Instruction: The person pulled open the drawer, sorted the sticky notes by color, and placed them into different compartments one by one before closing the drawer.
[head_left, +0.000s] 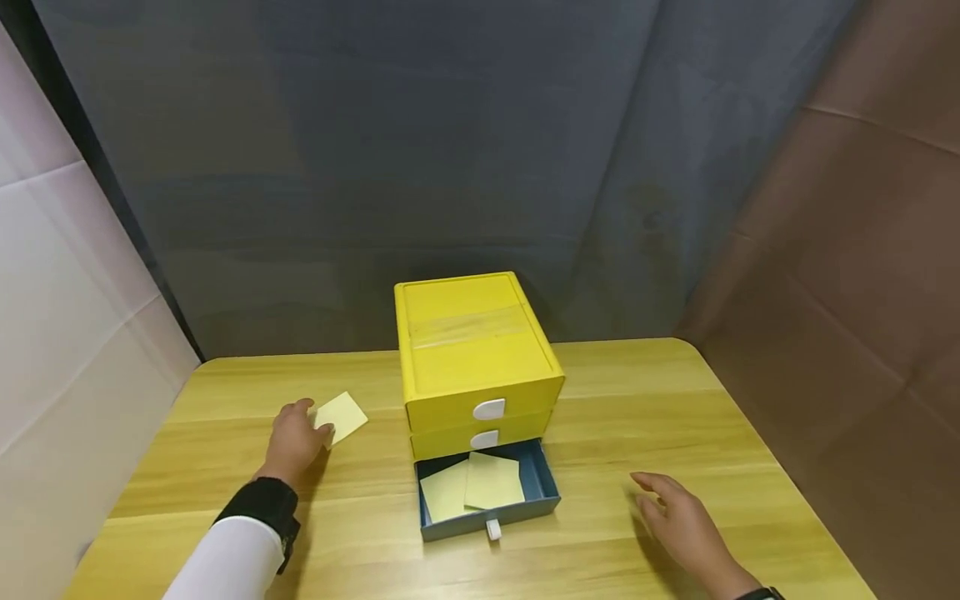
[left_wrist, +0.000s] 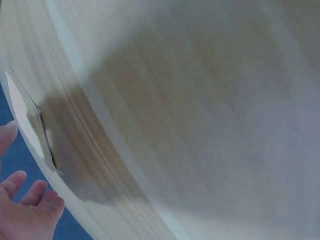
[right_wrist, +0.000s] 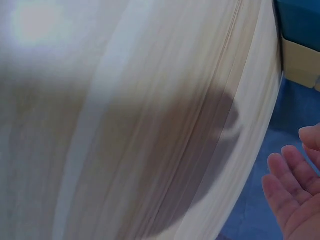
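Note:
In the head view, my left hand reaches to a pale yellow sticky note on the left of the table, thumb and fingers spread apart at its near edge. The left wrist view shows the sticky note lying on the table, with a gap between thumb and fingers. Over the right side of the table, my right hand holds nothing, its fingers loosely bent. Between the hands, the blue bottom drawer is pulled out, with two sticky notes overlapping inside it.
A yellow drawer box stands above the blue drawer, with white tabs on its two upper drawers and clear tape across its top. The wooden table has a dark curtain behind it and cloth walls at both sides.

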